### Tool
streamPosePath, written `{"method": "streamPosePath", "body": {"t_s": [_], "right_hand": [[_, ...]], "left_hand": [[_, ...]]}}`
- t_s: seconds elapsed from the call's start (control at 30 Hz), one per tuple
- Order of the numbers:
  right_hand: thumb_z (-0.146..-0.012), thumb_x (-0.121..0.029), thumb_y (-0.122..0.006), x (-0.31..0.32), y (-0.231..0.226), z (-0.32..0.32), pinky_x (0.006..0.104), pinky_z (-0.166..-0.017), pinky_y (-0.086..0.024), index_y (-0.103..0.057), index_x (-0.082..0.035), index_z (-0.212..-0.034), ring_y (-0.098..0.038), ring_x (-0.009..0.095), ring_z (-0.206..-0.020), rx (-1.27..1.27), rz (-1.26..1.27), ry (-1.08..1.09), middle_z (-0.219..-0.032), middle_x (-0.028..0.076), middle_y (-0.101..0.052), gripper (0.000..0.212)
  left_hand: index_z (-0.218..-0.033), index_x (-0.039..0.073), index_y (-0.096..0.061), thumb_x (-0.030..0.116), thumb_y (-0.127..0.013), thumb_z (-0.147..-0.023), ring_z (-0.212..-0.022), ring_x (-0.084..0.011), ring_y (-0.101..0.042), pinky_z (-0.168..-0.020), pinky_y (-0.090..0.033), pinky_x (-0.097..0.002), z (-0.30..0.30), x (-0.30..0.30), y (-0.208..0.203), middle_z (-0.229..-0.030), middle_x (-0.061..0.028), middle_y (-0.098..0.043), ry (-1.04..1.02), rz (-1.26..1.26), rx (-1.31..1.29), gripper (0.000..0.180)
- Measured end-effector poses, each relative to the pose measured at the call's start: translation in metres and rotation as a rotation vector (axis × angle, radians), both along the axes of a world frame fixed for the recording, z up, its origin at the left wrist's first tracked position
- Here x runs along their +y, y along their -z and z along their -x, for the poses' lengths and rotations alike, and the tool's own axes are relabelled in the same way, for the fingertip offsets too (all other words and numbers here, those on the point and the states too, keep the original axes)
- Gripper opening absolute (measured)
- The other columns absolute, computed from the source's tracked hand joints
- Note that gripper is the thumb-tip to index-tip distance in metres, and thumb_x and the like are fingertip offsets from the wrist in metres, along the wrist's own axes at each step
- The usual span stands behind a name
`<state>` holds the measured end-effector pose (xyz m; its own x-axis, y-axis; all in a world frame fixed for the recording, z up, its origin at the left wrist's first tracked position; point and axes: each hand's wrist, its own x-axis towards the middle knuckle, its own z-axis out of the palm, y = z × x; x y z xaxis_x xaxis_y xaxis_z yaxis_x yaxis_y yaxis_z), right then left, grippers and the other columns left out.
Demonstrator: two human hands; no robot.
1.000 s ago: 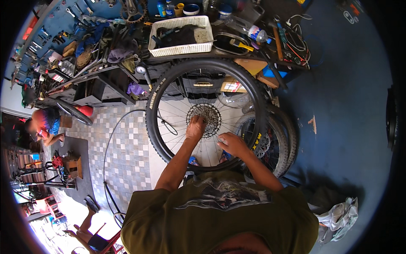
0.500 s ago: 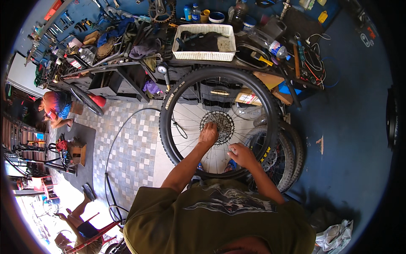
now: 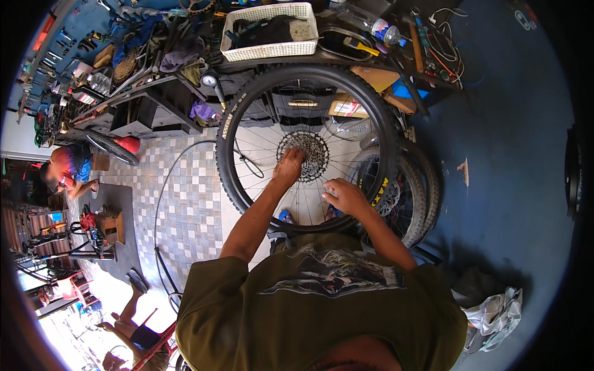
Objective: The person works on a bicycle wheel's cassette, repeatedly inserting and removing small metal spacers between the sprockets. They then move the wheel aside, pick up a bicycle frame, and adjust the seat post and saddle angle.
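A bicycle wheel with a thick black tyre (image 3: 226, 172) is in front of me, its spokes and sprocket cassette (image 3: 317, 170) facing up. At the middle of the cassette, the fingers of my left hand (image 3: 289, 168) are bunched together; their tips and whatever they hold are hidden. My right hand (image 3: 345, 196) hovers over the spokes on the wheel's near right side, thumb and fingers apart, with nothing in it. A dial pressure gauge (image 3: 210, 81) is by the tyre's far left edge, its lower end close to the rubber.
Across the far side runs a cluttered workbench with a white plastic basket (image 3: 270, 52) and a plastic bottle (image 3: 387, 31). More wheels (image 3: 427, 191) lean at the right. A black hose (image 3: 158, 213) crosses the tiled floor. Another person (image 3: 74, 164) sits at the far left.
The view has tipped, so the bench and wheel sit higher and further left in the picture. My right hand's fingers have loosened outward; my left hand stays at the cassette's middle.
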<state>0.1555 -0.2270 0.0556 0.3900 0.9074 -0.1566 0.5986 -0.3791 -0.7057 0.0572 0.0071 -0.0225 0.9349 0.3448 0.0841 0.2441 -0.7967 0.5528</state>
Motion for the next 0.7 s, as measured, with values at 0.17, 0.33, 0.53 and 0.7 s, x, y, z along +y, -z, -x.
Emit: {"method": "streamPosePath", "body": {"t_s": [0.17,0.33,0.53,0.7], "right_hand": [[-0.093,-0.031,-0.072,0.000,-0.001,0.000,0.0417,-0.076,-0.055,-0.066,-0.006,-0.118,-0.069,0.032,-0.086,0.017,-0.013,0.017,-0.101,0.015,-0.068,0.035],[-0.093,-0.032,-0.072,-0.001,0.002,0.000,0.0402,-0.073,-0.054,-0.066,-0.007,-0.119,-0.068,0.028,-0.080,-0.002,-0.012,0.004,-0.100,0.013,-0.068,0.036],[-0.094,-0.032,-0.072,0.000,0.002,-0.001,0.0404,-0.073,-0.054,-0.066,-0.007,-0.119,-0.068,0.028,-0.081,0.017,0.002,0.006,-0.100,0.012,-0.067,0.036],[-0.093,-0.031,-0.072,-0.001,0.000,-0.001,0.0414,-0.074,-0.054,-0.067,-0.006,-0.118,-0.068,0.031,-0.084,0.008,0.000,0.005,-0.099,0.014,-0.068,0.036]], "left_hand": [[-0.121,0.003,-0.061,0.012,-0.073,-0.086,-0.116,-0.0405,-0.057,-0.097,-0.051,-0.0498,0.007,-0.004,-0.002,-0.119,-0.0208,-0.060,-0.169,0.172,-0.082,0.038],[-0.114,0.002,-0.059,0.016,-0.077,-0.085,-0.110,-0.0424,-0.060,-0.094,-0.051,-0.0500,0.006,-0.010,0.001,-0.114,-0.0216,-0.062,-0.263,0.199,-0.034,0.037],[-0.109,0.001,-0.058,0.016,-0.075,-0.087,-0.109,-0.0428,-0.060,-0.092,-0.052,-0.0507,0.002,-0.011,0.000,-0.113,-0.0221,-0.062,-0.240,0.142,-0.022,0.033],[-0.112,0.000,-0.058,0.013,-0.073,-0.087,-0.110,-0.0425,-0.060,-0.094,-0.052,-0.0503,0.001,-0.010,-0.003,-0.114,-0.0221,-0.061,-0.213,0.126,0.015,0.032]]}}
